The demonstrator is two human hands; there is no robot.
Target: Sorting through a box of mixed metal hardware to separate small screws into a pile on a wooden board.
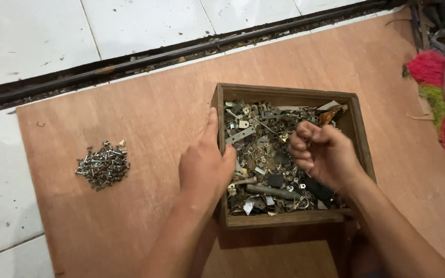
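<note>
Scrap-filled box [359, 128] (hands inside) beside screw pile [102, 166].

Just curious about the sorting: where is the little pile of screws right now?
The pile of screws lies on the plywood board, left of the wooden box and the left hand.

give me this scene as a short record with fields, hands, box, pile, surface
left hand: grips left wall of the box, thumb inside
right hand: over the box, fingers curled shut; any hold hidden
box: wooden, open top, full of mixed metal scrap
pile: small screws, left of box, apart from it
surface: plywood sheet on white tiles
right edge: pink and green brush
</note>
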